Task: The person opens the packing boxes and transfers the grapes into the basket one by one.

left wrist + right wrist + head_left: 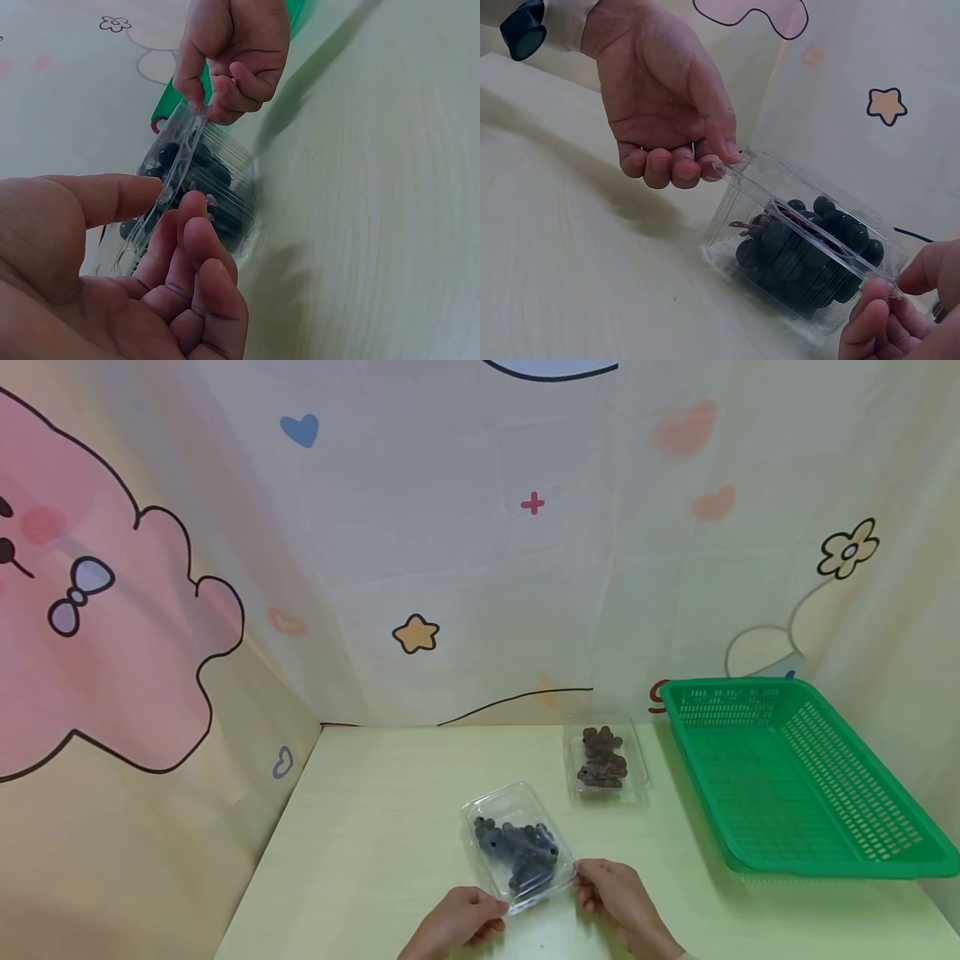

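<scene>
A clear plastic clamshell box of dark grapes sits at an angle near the front of the table, its lid lying over the fruit. My left hand pinches the rim at the near left corner between thumb and fingers. At the near right corner, my right hand pinches the same rim, its other fingers curled below. From the left wrist, the left thumb and fingers show on either side of the rim. Dark stems poke up among the grapes in the right wrist view.
Farther back stands a second clear box with dark reddish grapes. To the right is a green plastic basket with slotted walls. A printed curtain hangs behind the pale table.
</scene>
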The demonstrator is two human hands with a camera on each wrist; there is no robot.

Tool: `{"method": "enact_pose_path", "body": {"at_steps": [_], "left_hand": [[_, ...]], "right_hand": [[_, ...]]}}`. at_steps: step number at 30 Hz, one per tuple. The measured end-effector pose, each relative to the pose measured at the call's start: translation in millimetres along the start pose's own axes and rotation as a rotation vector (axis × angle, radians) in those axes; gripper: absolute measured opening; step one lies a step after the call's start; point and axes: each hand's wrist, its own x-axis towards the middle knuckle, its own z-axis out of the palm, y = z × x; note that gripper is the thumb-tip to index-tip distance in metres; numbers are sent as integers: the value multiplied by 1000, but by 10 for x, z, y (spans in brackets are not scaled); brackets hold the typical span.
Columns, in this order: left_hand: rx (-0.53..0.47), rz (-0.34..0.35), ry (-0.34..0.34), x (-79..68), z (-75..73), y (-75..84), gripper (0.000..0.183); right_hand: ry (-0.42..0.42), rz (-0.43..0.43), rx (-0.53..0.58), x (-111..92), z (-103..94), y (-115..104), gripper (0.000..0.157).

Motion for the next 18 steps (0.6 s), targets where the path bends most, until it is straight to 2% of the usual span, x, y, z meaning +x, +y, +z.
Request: {"method": "enact_pose_path", "body": {"at_steps": [8, 18], "left_hand": [[31, 25, -32, -32, 44, 13, 22], [94, -7, -45, -41, -12, 8, 18]], "right_hand": [[24, -14, 7, 22, -7, -23, 20], [89, -21, 20, 70, -5, -39, 20]]}}
